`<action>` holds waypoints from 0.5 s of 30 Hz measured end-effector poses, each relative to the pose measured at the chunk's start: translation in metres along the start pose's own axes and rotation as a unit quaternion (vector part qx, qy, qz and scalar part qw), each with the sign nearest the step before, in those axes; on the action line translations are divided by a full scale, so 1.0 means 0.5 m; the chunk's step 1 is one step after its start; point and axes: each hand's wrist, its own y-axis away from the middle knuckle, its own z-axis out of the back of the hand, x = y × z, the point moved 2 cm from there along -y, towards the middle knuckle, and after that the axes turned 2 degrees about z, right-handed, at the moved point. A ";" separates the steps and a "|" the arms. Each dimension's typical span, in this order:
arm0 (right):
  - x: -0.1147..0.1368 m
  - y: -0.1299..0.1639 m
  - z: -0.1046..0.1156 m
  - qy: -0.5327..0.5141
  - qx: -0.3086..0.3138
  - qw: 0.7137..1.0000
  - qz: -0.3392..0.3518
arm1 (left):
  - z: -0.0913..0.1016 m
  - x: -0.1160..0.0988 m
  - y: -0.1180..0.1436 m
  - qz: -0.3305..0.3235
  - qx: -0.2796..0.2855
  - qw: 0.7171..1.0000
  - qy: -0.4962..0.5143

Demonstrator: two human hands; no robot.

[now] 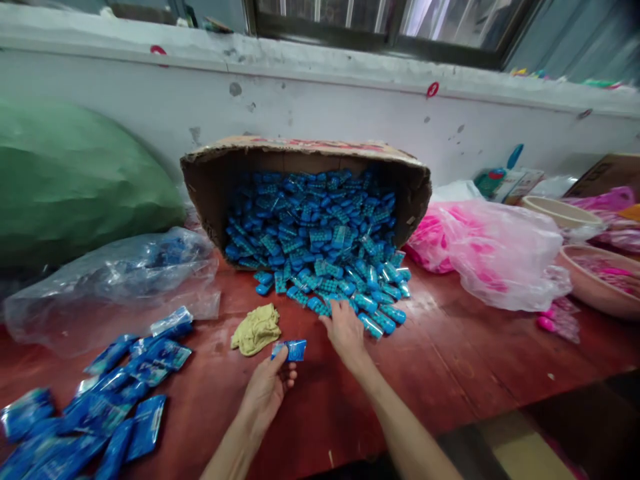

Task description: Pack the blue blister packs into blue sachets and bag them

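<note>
The left hand (267,390) pinches a small blue packet (290,349) in its grip, near the middle of the red counter (450,360). The right hand (345,330), fingers spread loosely, rests on blue pieces (320,247) spilling from a tipped cardboard box (300,150) beyond.

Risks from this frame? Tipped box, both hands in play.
1. The tipped cardboard box spills a slope of small blue wrapped packets onto the red wooden table. The right hand is at the slope's foot; pulling there may start a slide.
2. The left hand pinches one blue sachet by its edge, a light hold that may slip.
3. The yellow crumpled cloth nearby could snag stray packets.
</note>
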 end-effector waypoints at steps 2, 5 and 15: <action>-0.003 -0.017 -0.008 0.023 0.022 1.000 -0.001 | 0.002 0.003 0.009 0.021 -0.005 1.000 0.019; -0.002 -0.015 -0.035 -0.001 0.054 0.998 0.026 | 0.008 0.002 0.026 0.057 -0.009 0.997 0.046; -0.005 0.098 -0.026 -0.630 0.178 0.749 -0.101 | 0.035 0.015 0.023 0.083 -0.030 0.987 0.132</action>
